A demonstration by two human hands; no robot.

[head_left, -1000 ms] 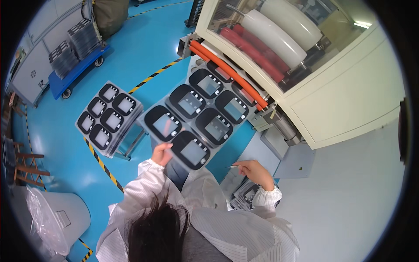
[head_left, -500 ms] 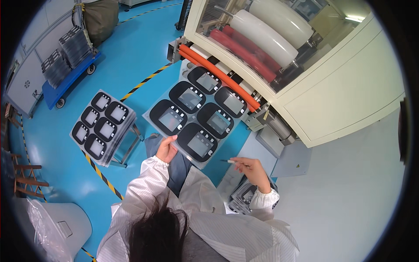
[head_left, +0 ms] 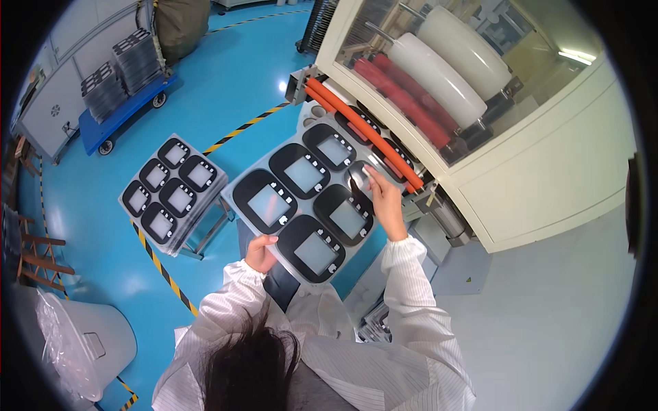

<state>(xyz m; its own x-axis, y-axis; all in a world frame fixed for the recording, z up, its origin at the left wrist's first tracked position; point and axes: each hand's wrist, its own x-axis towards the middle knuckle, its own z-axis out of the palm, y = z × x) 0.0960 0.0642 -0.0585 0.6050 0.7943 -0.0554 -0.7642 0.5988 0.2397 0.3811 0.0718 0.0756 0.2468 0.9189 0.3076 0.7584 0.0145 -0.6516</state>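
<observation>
A clear plastic sheet (head_left: 318,196) printed with several black rounded panels, each around a see-through window, lies tilted in front of me. My left hand (head_left: 261,253) is closed on its near left edge, thumb on top. Over the sheet's right side, my right hand (head_left: 386,205) pinches a small pen-like tool (head_left: 368,169) with a whitish handle; its tip is hard to make out. Beneath those fingers, the right panel shows a bright glare and a dark streak, perhaps a reflection. The sheet's far edge reaches toward the orange rollers (head_left: 343,113) of a machine.
The cream machine (head_left: 548,164) holds white rolls and red rollers behind a window. Left, a stack of similar sheets (head_left: 168,192) rests on a metal stand. Farther off is a blue cart (head_left: 130,113) with more stacks. A white bin (head_left: 103,342) stands lower left.
My right hand has moved from beside the sheet's near right corner up over its right side, with the tool. The left hand keeps its hold. More black panels now show behind the orange rollers.
</observation>
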